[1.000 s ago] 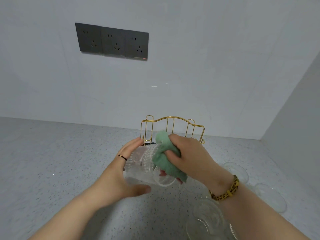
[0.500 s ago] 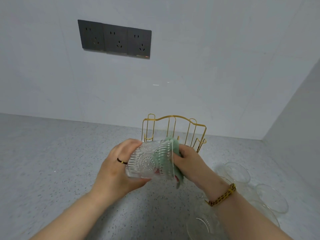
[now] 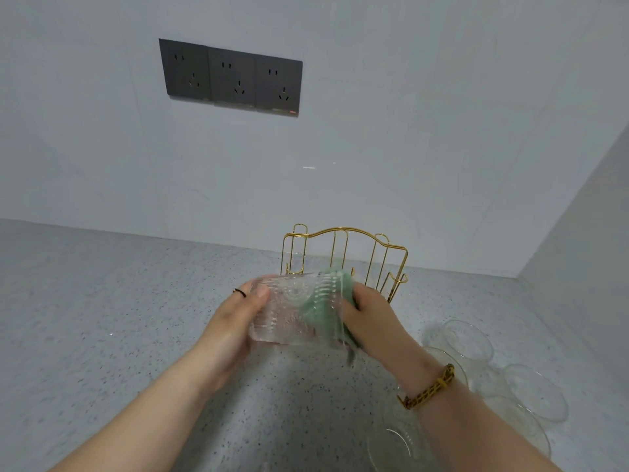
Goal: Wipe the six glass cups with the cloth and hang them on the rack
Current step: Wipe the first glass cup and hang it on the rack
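My left hand (image 3: 235, 318) grips the base end of a patterned glass cup (image 3: 286, 310), held sideways above the counter with its mouth to the right. My right hand (image 3: 371, 321) holds a green cloth (image 3: 318, 310), which is pushed inside the cup's mouth. Directly behind the cup stands a gold wire rack (image 3: 343, 257) with nothing hanging on it that I can see. Several other clear glass cups (image 3: 469, 342) sit on the counter at the lower right, partly hidden by my right forearm.
A speckled grey counter (image 3: 102, 318) stretches to the left. White walls meet in a corner at the right, close behind the rack. A dark triple socket panel (image 3: 231, 78) is on the back wall.
The cup has turned from tilted to lying sideways, and the cloth, earlier bunched over the rim, now sits deeper inside it. Both hands rose slightly toward the rack.
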Available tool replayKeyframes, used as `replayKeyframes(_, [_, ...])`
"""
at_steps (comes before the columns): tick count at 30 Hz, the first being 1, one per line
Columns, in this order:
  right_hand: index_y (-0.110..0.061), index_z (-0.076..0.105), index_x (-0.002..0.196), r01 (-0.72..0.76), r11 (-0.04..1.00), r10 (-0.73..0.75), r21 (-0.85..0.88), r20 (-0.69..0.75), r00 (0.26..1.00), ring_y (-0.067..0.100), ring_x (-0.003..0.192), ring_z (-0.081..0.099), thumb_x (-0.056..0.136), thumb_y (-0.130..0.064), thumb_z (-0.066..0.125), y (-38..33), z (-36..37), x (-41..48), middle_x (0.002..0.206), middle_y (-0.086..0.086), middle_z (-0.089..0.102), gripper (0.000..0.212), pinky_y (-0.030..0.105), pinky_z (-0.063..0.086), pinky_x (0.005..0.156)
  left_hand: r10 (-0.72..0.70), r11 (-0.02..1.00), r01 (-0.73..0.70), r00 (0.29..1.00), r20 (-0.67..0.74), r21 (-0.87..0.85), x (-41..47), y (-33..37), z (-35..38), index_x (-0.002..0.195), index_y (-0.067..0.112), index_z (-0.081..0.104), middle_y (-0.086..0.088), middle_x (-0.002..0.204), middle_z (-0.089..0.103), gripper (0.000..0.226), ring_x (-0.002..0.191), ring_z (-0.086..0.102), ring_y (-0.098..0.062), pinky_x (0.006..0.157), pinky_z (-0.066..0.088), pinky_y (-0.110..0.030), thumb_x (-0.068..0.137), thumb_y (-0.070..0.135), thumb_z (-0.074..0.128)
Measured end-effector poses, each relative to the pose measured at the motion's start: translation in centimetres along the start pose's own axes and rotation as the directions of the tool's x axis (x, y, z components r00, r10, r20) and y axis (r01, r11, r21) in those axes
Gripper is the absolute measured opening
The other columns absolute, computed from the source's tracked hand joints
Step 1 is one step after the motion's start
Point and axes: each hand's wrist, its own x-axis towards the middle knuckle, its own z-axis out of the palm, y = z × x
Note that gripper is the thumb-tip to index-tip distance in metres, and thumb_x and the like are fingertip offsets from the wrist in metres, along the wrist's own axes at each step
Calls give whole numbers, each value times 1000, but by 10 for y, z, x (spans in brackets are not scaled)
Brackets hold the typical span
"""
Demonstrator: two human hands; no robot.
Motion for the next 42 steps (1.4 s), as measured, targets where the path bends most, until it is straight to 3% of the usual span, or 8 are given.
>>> replayKeyframes(3, [-8, 61, 96, -181, 939, 130, 294, 183, 974, 10, 51, 63, 94, -19, 44, 4, 4, -4, 69, 0, 65, 21, 16, 49, 46, 28, 1000, -28, 999, 31, -11, 1, 3, -6, 100, 24, 58, 8, 80, 74, 79, 70, 69, -7, 55, 55, -22, 29, 43, 85])
replayKeyframes(8, [-6, 51, 103, 215, 959, -238, -186, -112, 965, -3, 65, 46, 93, -19, 43, -5, 1, -4, 74, -12, 48, 18, 5, 40, 55, -266, 945, 290, 951, 160, -154, -5, -1, -7, 102, 19, 61, -11, 87, 73, 55, 65, 70, -21, 45, 55, -29, 69, 63, 56])
replayKeyframes(11, [-9, 51, 103, 267, 934, -293, -237, -84, 952, 6, 68, 50, 93, -19, 44, -9, -4, -4, 77, -9, 51, 15, 10, 42, 57, -250, 939, 294, 940, 231, -177, -6, -7, -6, 95, 11, 63, -14, 68, 67, 83, 49, 64, -20, 37, 50, -23, 30, 59, 84])
replayKeyframes(19, [-5, 60, 82, -306, 784, 229, 540, 207, 951, 14, 37, 57, 92, -10, 46, -3, 11, -10, 51, 3, 65, 18, 25, 48, 39, -46, 995, 65, 973, 226, -78, -3, -3, -8, 118, 19, 47, -2, 95, 73, 107, 84, 70, -18, 66, 58, -29, 23, 38, 93])
replayKeyframes(27, [-18, 50, 98, 210, 972, -220, -106, -95, 971, -1, 71, 48, 91, -19, 48, -1, 7, -5, 77, -17, 48, 8, 4, 39, 55, -285, 953, 299, 942, 178, -52, -6, -1, -12, 95, 11, 65, -9, 74, 74, 63, 60, 70, -19, 48, 56, -29, 50, 54, 74])
replayKeyframes(31, [-14, 55, 93, 70, 998, -70, 4, -64, 995, -2, 64, 49, 92, -23, 47, 1, 7, 2, 75, -11, 52, 12, 5, 40, 50, -77, 996, 80, 994, 73, -36, -7, -6, -12, 102, 18, 59, -2, 80, 73, 98, 67, 69, -15, 52, 56, -29, 16, 56, 87])
replayKeyframes(38, [-1, 61, 93, -431, 677, 183, 597, 430, 884, 14, 49, 60, 96, -14, 35, 12, 17, -11, 67, 7, 67, 30, 23, 52, 46, 255, 817, -215, 967, -2, 535, -12, 4, 9, 113, 44, 29, 31, 113, 38, 76, 86, 41, 36, 70, 33, 10, 71, -2, 71])
replayKeyframes(42, [-1, 60, 85, -290, 672, 153, 681, 256, 955, 13, 43, 59, 94, -9, 38, 9, 19, -13, 54, 1, 66, 25, 23, 52, 44, 38, 905, -44, 999, 22, 422, -9, 11, 1, 128, 37, 34, 14, 135, 45, 84, 113, 54, 1, 105, 37, -27, 57, 58, 74])
